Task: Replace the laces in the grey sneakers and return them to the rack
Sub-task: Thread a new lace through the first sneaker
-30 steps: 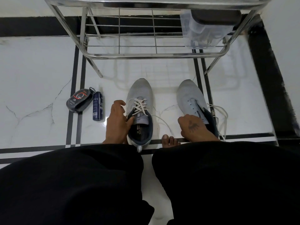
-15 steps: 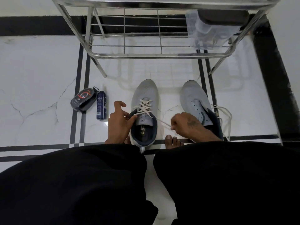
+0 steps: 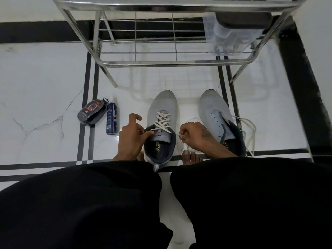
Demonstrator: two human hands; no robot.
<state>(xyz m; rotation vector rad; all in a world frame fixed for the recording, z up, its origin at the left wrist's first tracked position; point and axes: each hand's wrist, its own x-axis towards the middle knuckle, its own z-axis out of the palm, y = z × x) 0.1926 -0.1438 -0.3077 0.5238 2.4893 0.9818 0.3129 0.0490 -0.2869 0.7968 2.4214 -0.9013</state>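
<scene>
Left hand (image 3: 132,136): at the left side of the left sneaker's collar, thumb and fingers (image 3: 149,134) pinching the lace end by the top eyelets; the index finger is crooked up and away from the rest.
Right hand (image 3: 195,134): between the two sneakers, fingers (image 3: 182,131) curled tight round the other lace end, which runs taut from the shoe's right top eyelet.
Left sneaker (image 3: 162,126): grey, on the floor in front of the person's knees, toe toward the rack, laced in white criss-cross nearly to the top; dark lining and insole show in the opening.
Lace (image 3: 162,121): white, threaded through the left sneaker, both ends held.
Right sneaker (image 3: 215,112): grey, just beside the other, toe toward the rack, eyelets bare and tongue showing.
Loose lace (image 3: 251,130): white, lying in loops along the right sneaker's outer side, over the floor.
Rack (image 3: 176,62): steel wire shelves, standing just beyond the shoe toes; a clear plastic box (image 3: 228,38) sits on the lower shelf at its right end.
Floor (image 3: 45,87): white marble tiles with black strips.
Polish sponge (image 3: 92,112): black oval case, left of the shoes.
Spray can (image 3: 111,118): dark blue, lying flat, touching or nearly touching the sponge.
Person: squatting, black trousers (image 3: 89,203) filling the lower view, bare toes (image 3: 191,156) showing between the shoes.
</scene>
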